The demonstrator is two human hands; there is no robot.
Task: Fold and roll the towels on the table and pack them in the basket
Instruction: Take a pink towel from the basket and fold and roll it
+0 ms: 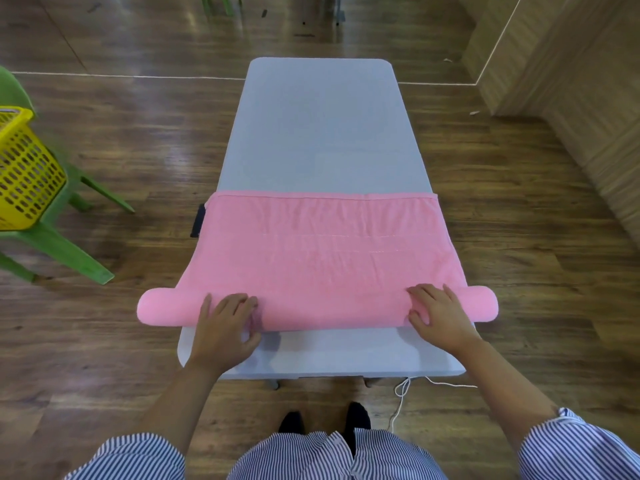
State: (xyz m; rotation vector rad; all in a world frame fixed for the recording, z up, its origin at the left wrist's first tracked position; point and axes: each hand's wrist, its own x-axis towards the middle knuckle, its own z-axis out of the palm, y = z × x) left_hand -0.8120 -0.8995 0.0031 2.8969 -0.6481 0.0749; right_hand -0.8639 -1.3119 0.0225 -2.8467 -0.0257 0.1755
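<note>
A pink towel [322,244] lies across the near half of the grey table [318,133]. Its near end is wound into a roll [329,313] whose two ends stick out past the table's sides. My left hand [225,323] sits on the left part of the roll, fingers curled over its top and thumb at its near side. My right hand [440,313] sits on the right part in the same way. The far part of the towel is still flat, its far hem running straight across the table. The yellow basket [24,171] stands at the far left.
The basket rests on a green plastic chair [59,244] left of the table. A white cord [405,393] hangs below the table's near edge by my feet. A wooden wall panel [571,81] rises at the right. Wooden floor surrounds the table.
</note>
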